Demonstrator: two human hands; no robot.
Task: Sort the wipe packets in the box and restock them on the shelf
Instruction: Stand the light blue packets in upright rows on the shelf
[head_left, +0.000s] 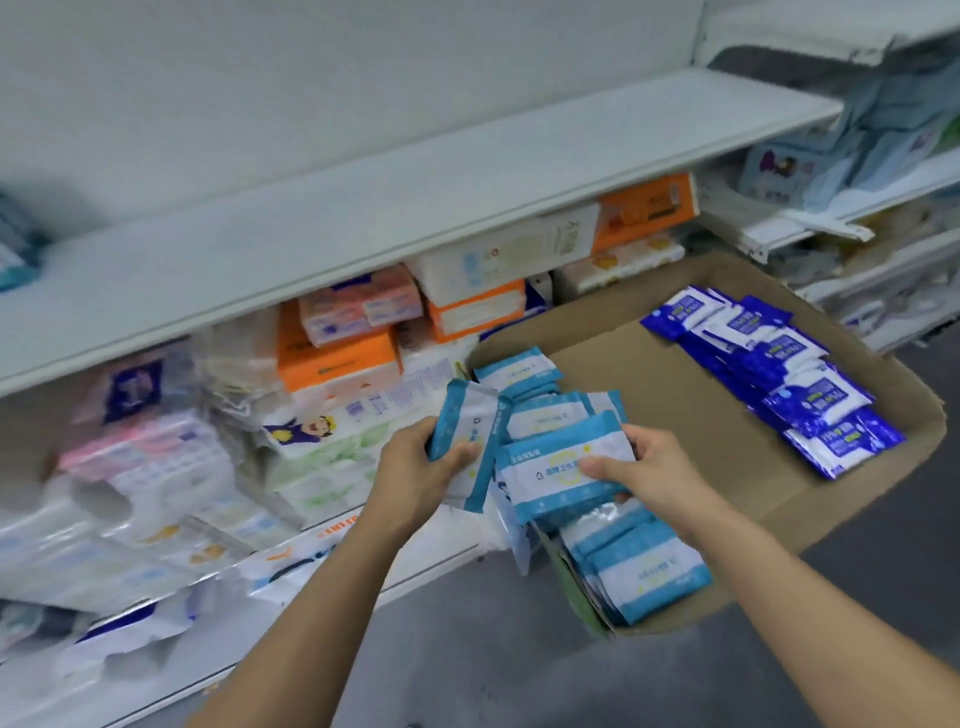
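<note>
A shallow cardboard box (670, 379) sits on the floor by the shelving. Light-blue and white wipe packets (644, 571) fill its left side, and dark-blue packets (789, 384) are stacked along its right side. My left hand (415, 467) grips an upright light-blue packet (467, 421) at the box's left edge. My right hand (649, 467) holds a flat light-blue packet (550, 473), thumb on top, just above the row in the box. The white shelf board (363, 208) above is bare along most of its length.
The lower shelf (234, 649) to the left is crowded with tissue and wipe packs, orange cartons (332, 358) among them. More shelves with blurred packs stand at the right (857, 208). Grey floor (493, 649) lies beneath my arms.
</note>
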